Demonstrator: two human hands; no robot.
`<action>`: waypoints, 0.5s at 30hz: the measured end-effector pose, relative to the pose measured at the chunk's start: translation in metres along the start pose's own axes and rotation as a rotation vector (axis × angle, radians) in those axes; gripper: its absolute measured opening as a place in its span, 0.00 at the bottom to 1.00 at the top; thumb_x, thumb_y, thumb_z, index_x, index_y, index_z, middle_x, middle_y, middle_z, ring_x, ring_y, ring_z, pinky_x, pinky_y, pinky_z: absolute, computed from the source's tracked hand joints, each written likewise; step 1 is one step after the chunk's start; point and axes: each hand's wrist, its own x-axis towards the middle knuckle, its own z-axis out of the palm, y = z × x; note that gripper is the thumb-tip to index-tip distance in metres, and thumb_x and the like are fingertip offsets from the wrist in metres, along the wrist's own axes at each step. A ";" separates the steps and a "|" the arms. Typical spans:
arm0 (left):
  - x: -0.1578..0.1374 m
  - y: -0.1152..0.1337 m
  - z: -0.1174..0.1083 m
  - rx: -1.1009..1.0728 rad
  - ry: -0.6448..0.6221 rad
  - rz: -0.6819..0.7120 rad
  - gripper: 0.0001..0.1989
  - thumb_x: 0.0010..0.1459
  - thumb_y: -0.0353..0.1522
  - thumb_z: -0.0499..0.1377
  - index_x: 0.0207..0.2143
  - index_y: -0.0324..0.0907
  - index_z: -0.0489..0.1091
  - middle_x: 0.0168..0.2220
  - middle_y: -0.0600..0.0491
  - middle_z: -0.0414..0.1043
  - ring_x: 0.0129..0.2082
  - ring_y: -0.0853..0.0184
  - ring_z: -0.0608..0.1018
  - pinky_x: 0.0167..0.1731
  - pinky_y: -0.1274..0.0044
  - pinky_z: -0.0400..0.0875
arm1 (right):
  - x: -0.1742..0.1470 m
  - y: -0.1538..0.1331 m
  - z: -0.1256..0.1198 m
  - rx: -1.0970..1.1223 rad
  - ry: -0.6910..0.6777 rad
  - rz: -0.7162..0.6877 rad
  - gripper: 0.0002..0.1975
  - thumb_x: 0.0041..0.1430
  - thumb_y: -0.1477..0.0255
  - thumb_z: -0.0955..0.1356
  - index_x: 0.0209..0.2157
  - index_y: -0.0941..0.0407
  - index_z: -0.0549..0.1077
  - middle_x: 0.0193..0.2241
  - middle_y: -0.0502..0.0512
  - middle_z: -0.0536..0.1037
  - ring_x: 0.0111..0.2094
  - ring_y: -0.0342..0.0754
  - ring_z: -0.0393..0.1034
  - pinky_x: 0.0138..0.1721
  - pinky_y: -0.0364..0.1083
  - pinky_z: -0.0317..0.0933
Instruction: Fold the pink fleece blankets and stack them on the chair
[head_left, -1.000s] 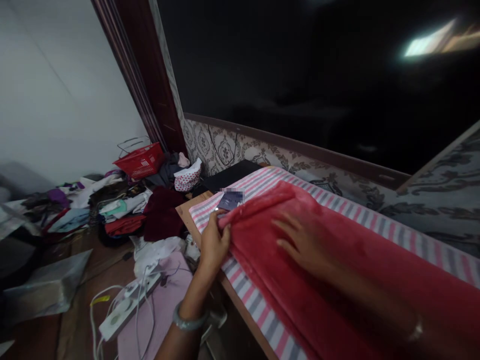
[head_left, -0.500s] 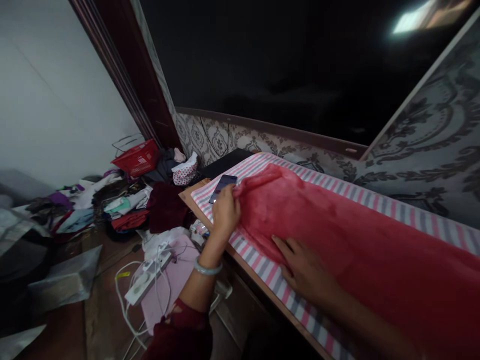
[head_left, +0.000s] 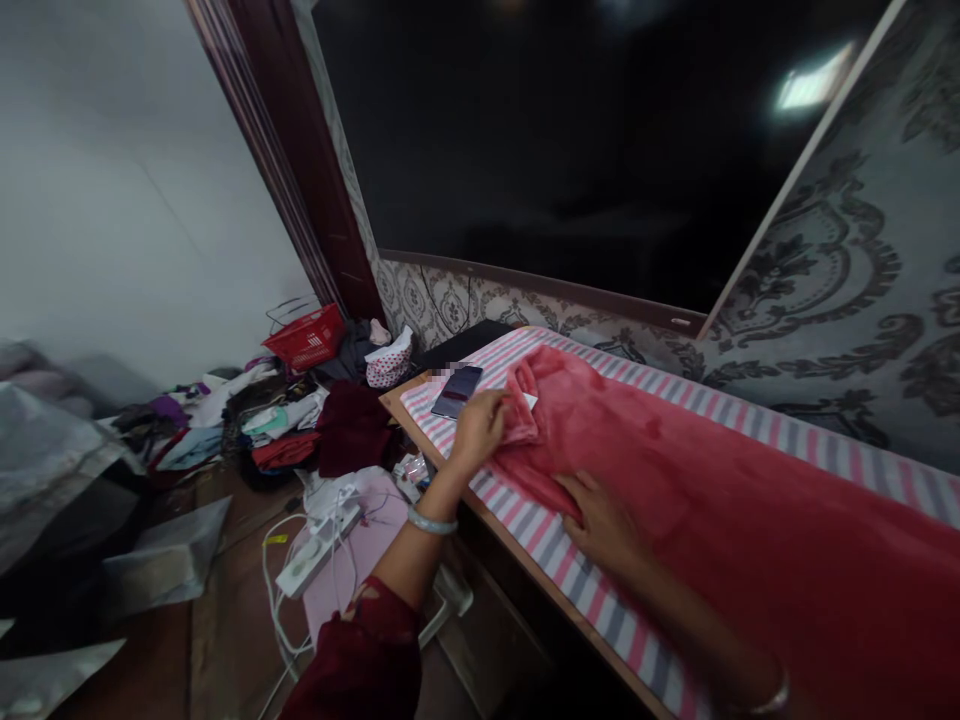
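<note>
A long red plush cloth (head_left: 675,450), perhaps a garment, lies along a table covered with a striped pink, grey and white cloth (head_left: 555,565). My left hand (head_left: 480,428) pinches its far-left end, which is folded back. A small white tag (head_left: 531,401) shows at that fold. Fingers of my right hand (head_left: 600,515) rest apart on the near edge of the red cloth, palm down. Just beyond my left hand lies a dark phone (head_left: 457,390) on the striped cloth.
A large television (head_left: 600,150) hangs behind the table. On the left floor are piled clothes (head_left: 285,415), a red basket (head_left: 306,338), a spotted fabric bundle (head_left: 390,360) and a white power strip (head_left: 319,550) with loose cables. The table's wooden edge (head_left: 517,588) runs along the near side.
My left hand has turned the end of the red cloth back to the right, baring the white tag. My right hand stays on the near edge. The view has shifted slightly.
</note>
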 end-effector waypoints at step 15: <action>0.004 -0.069 -0.012 0.471 -0.107 -0.528 0.37 0.59 0.37 0.60 0.68 0.38 0.55 0.59 0.34 0.69 0.60 0.47 0.69 0.57 0.59 0.61 | -0.004 -0.004 -0.002 -0.003 0.021 -0.009 0.27 0.55 0.79 0.64 0.58 0.57 0.72 0.50 0.62 0.75 0.51 0.55 0.70 0.54 0.53 0.64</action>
